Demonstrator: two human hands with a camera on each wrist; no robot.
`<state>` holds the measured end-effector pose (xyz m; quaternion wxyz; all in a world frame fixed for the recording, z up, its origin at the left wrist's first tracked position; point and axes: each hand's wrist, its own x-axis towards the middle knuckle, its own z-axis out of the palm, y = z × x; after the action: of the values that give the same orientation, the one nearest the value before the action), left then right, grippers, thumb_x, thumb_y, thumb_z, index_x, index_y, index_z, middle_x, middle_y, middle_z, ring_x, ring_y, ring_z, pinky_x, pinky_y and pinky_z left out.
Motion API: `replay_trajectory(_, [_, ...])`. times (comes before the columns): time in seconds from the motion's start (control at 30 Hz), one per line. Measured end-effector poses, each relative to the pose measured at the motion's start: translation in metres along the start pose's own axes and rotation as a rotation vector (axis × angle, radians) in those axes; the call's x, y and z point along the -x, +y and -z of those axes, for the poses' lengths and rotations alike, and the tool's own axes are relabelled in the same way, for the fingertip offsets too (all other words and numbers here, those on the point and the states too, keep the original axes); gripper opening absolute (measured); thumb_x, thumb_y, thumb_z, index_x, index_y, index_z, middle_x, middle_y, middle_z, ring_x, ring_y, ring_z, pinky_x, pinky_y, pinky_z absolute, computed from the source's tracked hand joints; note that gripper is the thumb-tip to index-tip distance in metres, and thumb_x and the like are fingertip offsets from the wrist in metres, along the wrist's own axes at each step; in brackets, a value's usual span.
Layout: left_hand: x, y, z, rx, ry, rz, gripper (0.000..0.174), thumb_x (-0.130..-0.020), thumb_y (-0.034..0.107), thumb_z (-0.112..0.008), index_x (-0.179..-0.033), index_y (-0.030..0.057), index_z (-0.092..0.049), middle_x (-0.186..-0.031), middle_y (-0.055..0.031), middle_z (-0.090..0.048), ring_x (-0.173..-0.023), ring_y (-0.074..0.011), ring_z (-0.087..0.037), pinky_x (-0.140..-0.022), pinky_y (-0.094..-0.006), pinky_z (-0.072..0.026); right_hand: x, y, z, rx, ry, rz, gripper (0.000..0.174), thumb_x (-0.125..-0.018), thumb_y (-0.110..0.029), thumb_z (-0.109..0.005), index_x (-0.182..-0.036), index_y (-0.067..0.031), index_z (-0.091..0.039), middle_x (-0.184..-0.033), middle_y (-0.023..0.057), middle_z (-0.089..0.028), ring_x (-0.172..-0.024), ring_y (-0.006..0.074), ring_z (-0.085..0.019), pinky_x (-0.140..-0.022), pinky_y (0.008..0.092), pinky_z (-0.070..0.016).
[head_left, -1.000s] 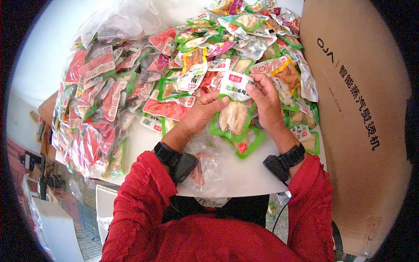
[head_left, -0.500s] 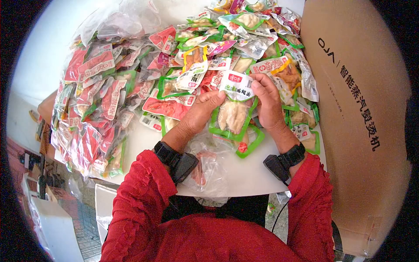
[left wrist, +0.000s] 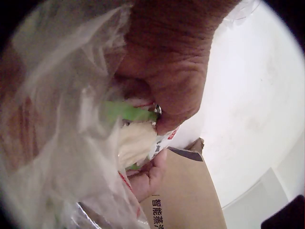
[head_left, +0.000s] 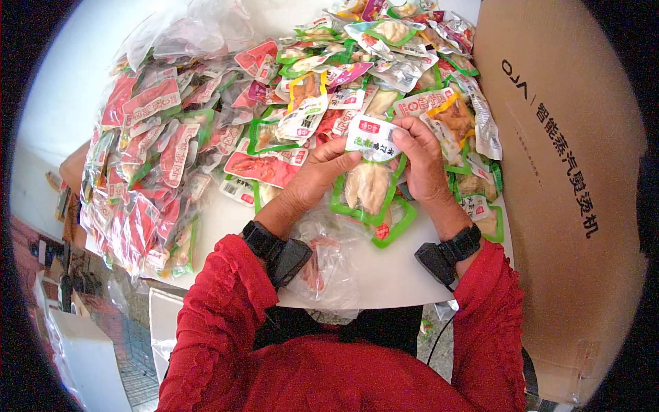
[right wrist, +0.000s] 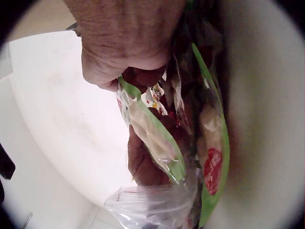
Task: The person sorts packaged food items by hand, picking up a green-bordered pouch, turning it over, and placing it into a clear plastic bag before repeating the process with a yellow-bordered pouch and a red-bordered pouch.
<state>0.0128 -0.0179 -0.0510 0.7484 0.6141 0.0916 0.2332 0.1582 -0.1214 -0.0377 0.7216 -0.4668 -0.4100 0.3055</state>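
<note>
Both hands hold a green-edged snack pouch (head_left: 365, 189) of pale chicken pieces, its white printed label uppermost. My left hand (head_left: 317, 177) pinches the label's left side, the thumb lying along its lower edge. On the other side my right hand (head_left: 424, 165) grips the pouch, its thumb over the label's right end. In the right wrist view the pouch (right wrist: 152, 131) appears edge-on between the hands. Partly beneath it in the head view is another green-edged pouch (head_left: 398, 223) with a round red mark. Clear plastic hides part of the pouch in the left wrist view.
Bagged red-labelled packs (head_left: 154, 165) are heaped at the left. A mixed pile of snack pouches (head_left: 391, 34) covers the back of the white table (head_left: 391, 295). A clear plastic bag (head_left: 336, 268) lies by the left wrist. The large cardboard box (head_left: 556, 275) stands at the right.
The pouch stays in both hands over the same spot. My left thumb moved up onto the label's lower left corner, then back down along its edge, and the pouch tilted slightly.
</note>
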Motion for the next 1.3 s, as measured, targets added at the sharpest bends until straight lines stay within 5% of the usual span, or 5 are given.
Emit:
replay_trajectory(0.4, [0.001, 0.002, 0.002, -0.020, -0.077, -0.007, 0.031, -0.079, 0.007, -0.052, -0.109, 0.0031, -0.053, -0.103, -0.0047, -0.057, -0.095, -0.0144, -0.052, -0.088, -0.0281, -0.0377, 0.002, -0.001, 0.000, 0.100, 0.017, -0.009, 0.016, -0.081, -0.018, -0.051, -0.089, -0.0043, -0.054, -0.076, -0.0002, -0.054, -0.066, 0.0062, -0.050, -0.050, 0.0197, -0.0420])
replay_trajectory(0.87, [-0.002, -0.003, 0.004, 0.099, -0.051, 0.082, 0.037, -0.087, 0.029, -0.042, -0.111, 0.0013, -0.048, -0.106, -0.0081, -0.055, -0.096, -0.0170, -0.052, -0.087, -0.0294, -0.0391, 0.000, 0.004, 0.002, 0.062, 0.008, -0.016, 0.016, -0.080, -0.018, -0.052, -0.090, -0.0052, -0.053, -0.076, 0.0000, -0.054, -0.064, 0.0059, -0.050, -0.049, 0.0194, -0.0409])
replay_trajectory(1.1, [-0.001, -0.002, 0.006, 0.218, -0.129, 0.019, 0.030, -0.083, 0.017, -0.047, -0.108, 0.0004, -0.051, -0.101, -0.0058, -0.057, -0.091, -0.0134, -0.053, -0.082, -0.0266, -0.0409, -0.001, 0.005, 0.001, 0.049, 0.012, -0.004, 0.015, -0.081, -0.018, -0.052, -0.090, -0.0055, -0.053, -0.074, -0.0007, -0.053, -0.061, 0.0053, -0.048, -0.047, 0.0187, -0.0399])
replay_trajectory(1.23, [-0.001, -0.002, 0.005, 0.025, -0.133, 0.071, 0.028, -0.081, 0.013, -0.048, -0.106, 0.0014, -0.053, -0.104, -0.0065, -0.057, -0.096, -0.0151, -0.052, -0.087, -0.0287, -0.0387, 0.000, 0.004, 0.001, 0.026, 0.012, -0.013, 0.016, -0.081, -0.018, -0.052, -0.090, -0.0055, -0.053, -0.075, -0.0009, -0.053, -0.062, 0.0049, -0.048, -0.048, 0.0182, -0.0399])
replay_trajectory(1.3, [-0.001, -0.003, 0.004, 0.013, -0.136, 0.061, 0.026, -0.081, 0.012, -0.049, -0.105, 0.0019, -0.055, -0.102, -0.0059, -0.058, -0.094, -0.0143, -0.053, -0.085, -0.0285, -0.0399, 0.000, 0.005, 0.003, 0.043, 0.008, -0.017, 0.017, -0.081, -0.018, -0.052, -0.091, -0.0047, -0.053, -0.079, 0.0001, -0.054, -0.070, 0.0064, -0.050, -0.059, 0.0200, -0.0426])
